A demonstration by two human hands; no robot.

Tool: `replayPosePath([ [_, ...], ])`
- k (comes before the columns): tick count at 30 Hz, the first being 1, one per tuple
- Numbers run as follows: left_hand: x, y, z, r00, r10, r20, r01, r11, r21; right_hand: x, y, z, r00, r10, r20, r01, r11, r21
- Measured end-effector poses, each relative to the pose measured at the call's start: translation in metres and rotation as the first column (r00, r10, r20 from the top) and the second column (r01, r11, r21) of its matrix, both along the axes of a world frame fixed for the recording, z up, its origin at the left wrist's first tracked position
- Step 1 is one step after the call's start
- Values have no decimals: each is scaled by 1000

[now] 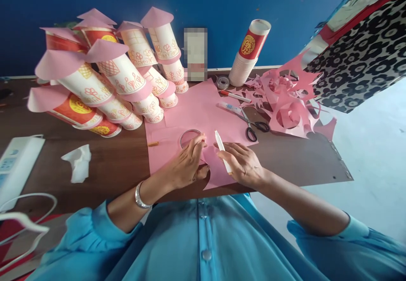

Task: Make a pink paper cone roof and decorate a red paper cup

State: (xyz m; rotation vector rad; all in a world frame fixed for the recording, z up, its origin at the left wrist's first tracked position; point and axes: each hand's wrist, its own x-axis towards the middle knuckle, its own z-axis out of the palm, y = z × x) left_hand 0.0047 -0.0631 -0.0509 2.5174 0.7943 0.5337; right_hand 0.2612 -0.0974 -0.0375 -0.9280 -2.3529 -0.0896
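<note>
Pink paper lies on the brown table at the centre. A thin round ring rests on it, partly covered by my left hand. The left fingers are bent, with thumb and fingertips apart near the ring and a paper edge; nothing is visibly held. My right hand has a white pen between thumb and palm, its tip pointing up and away, while the other fingers stretch over the paper. Scissors with black handles lie open beyond the right hand, beside a glue tube.
Decorated paper-cup towers with pink cone roofs stand at the back left. Stacked cups, a tape roll, a red marker and pink scraps are at the back right. A power strip and crumpled tissue lie left.
</note>
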Motion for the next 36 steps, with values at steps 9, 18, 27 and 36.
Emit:
replayPosePath([
  [9,0,4,-8,996,-20,81,16,999,51,-18,-2,-7,999,-7,49,14,989,-144],
  [18,-2,4,3,994,52,92,-48,998,-52,-30,1,-14,995,-21,93,29,996,-87],
  [27,-29,47,41,992,8,-123,-7,1000,9,-33,0,-11,992,-66,111,69,997,-25],
  [36,-45,74,38,969,-66,-237,49,996,-75,-32,2,-8,996,-39,77,42,998,-43],
])
